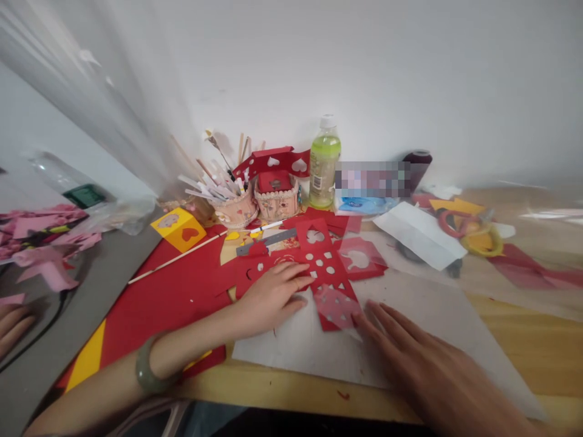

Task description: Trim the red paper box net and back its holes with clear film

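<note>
My left hand (273,297) lies with its fingers stretched out on the left part of a cross-shaped red paper cutout (324,267). Small holes and a heart show in that cutout. My right hand (410,346) is spread low over the white paper sheet (432,309), its index fingertip at the lower right edge of the cutout. A piece of clear film (334,303) covers the cutout's lower end. Beside it, to the right, is a red paper piece with a white cut-out shape (359,258). A grey ruler (273,241) lies behind my left hand.
A cup of pens and sticks (233,206), a small box (277,201) and a green drink bottle (324,167) stand along the wall. Scissors (464,226) and yellow tape (487,240) lie at the right. Another person's hand (13,328) shows at the left edge.
</note>
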Demonstrator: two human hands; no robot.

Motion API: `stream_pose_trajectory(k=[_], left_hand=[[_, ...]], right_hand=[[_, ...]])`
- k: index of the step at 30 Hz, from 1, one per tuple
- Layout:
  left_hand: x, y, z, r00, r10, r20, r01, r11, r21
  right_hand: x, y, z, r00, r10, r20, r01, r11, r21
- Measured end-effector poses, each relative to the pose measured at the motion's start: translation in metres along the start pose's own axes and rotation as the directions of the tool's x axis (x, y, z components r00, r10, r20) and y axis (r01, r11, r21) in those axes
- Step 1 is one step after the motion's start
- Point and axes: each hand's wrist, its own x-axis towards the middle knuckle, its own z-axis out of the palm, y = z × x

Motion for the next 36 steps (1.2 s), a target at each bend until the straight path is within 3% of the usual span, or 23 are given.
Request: stream_pose_trajectory(k=[4,7,10,13,17,24,29,36], left_hand=[[-0.009,0.014,0.006,0.998,0.059,0.021,-0.061,0.992,0.112],[-0.016,0.026,0.010,0.998,0.061,0.033,-0.066,0.981,0.181],[-0.021,0.035,0.012,0.997,0.037,0.069,-0.052,0.972,0.228],[-0.022,0.039,0.013,0.991,0.033,0.127,-0.067,0.960,0.272],[-0.021,0.037,0.015,0.981,0.059,0.185,-0.119,0.936,0.332],[-0.017,0.039,0.023,0.980,0.076,0.183,-0.148,0.895,0.420],[-0.015,0.041,0.025,0.978,0.061,0.201,-0.144,0.893,0.427],[-0.015,0.039,0.027,0.979,0.059,0.194,-0.135,0.905,0.404]], right_hand=[[-0.006,-0.010,-0.002,0.993,0.117,0.003,-0.114,0.974,-0.195],[-0.009,-0.020,-0.008,0.988,0.131,0.078,-0.105,0.956,-0.275],[-0.013,-0.027,-0.011,0.976,0.141,0.166,-0.114,0.980,-0.162],[-0.016,-0.030,-0.010,0.968,0.199,0.151,-0.194,0.980,-0.049],[-0.014,-0.029,-0.011,0.964,0.218,0.153,-0.215,0.976,-0.035],[-0.002,-0.035,-0.020,0.908,0.392,0.150,-0.393,0.919,-0.024],[0.000,-0.039,-0.019,0.900,0.412,0.140,-0.412,0.911,-0.033],[-0.006,-0.033,-0.013,0.928,0.358,0.100,-0.356,0.934,-0.036]])
